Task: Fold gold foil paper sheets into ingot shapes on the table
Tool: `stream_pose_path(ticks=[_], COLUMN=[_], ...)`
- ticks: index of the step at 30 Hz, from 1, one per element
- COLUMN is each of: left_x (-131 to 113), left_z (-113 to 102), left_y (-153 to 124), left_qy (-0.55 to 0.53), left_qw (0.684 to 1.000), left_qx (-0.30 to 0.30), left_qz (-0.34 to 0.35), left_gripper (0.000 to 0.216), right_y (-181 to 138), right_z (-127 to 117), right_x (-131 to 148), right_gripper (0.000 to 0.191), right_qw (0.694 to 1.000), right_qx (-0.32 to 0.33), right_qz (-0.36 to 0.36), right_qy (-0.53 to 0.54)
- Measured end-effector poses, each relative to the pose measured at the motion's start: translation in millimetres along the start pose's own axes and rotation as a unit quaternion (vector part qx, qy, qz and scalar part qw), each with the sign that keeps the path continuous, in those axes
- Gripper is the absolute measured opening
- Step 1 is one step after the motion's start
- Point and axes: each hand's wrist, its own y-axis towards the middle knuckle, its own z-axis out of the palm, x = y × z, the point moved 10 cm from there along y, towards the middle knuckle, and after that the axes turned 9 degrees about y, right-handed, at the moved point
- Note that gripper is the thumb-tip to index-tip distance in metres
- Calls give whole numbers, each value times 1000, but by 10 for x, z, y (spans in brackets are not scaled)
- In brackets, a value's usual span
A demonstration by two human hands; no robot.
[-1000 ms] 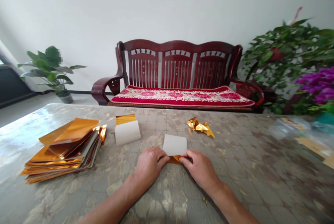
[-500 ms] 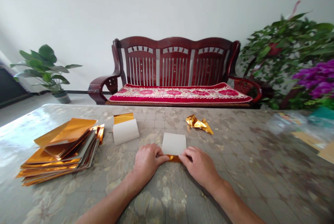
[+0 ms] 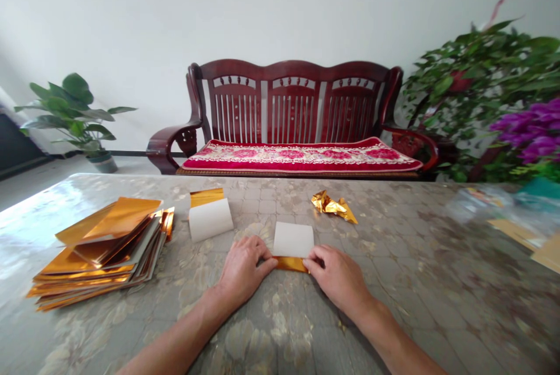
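A sheet of gold foil paper (image 3: 294,238) lies in front of me, its pale back facing up. Along its near edge runs a folded gold strip. My left hand (image 3: 247,264) pinches the left end of that strip between thumb and curled fingers. At the right end, my right hand (image 3: 336,274) grips it the same way. Both hands rest low on the table. Farther left lies a second sheet (image 3: 210,219), curled, white side up with a gold band at its far end. Crumpled gold foil (image 3: 333,207) sits beyond my right hand.
On the left of the patterned table (image 3: 245,328) stands an uneven stack of gold foil sheets (image 3: 96,258). Plastic bags (image 3: 481,203) and tan card pieces (image 3: 511,234) lie at the right. Behind the table are a wooden bench (image 3: 293,112) and potted plants (image 3: 81,112).
More of the gold strip shows along the sheet's near edge. My hands have moved slightly apart, the left one outward to the left and the right one a little to the right.
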Motion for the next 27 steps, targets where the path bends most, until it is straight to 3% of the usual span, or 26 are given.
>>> stream_pose_path(ticks=[18, 27], left_x=[-89, -83], left_z=[44, 11], left_y=[-47, -71], left_qy=[54, 29], left_qw=[998, 999], left_qx=[-14, -3], left_qz=[4, -14], left_gripper=[22, 20], right_y=[-40, -69], right_z=[-7, -18], right_x=[-63, -1], right_gripper=[13, 11], right_qw=[996, 996], right_qx=[49, 57], right_qz=[50, 24], right_qy=[-62, -68])
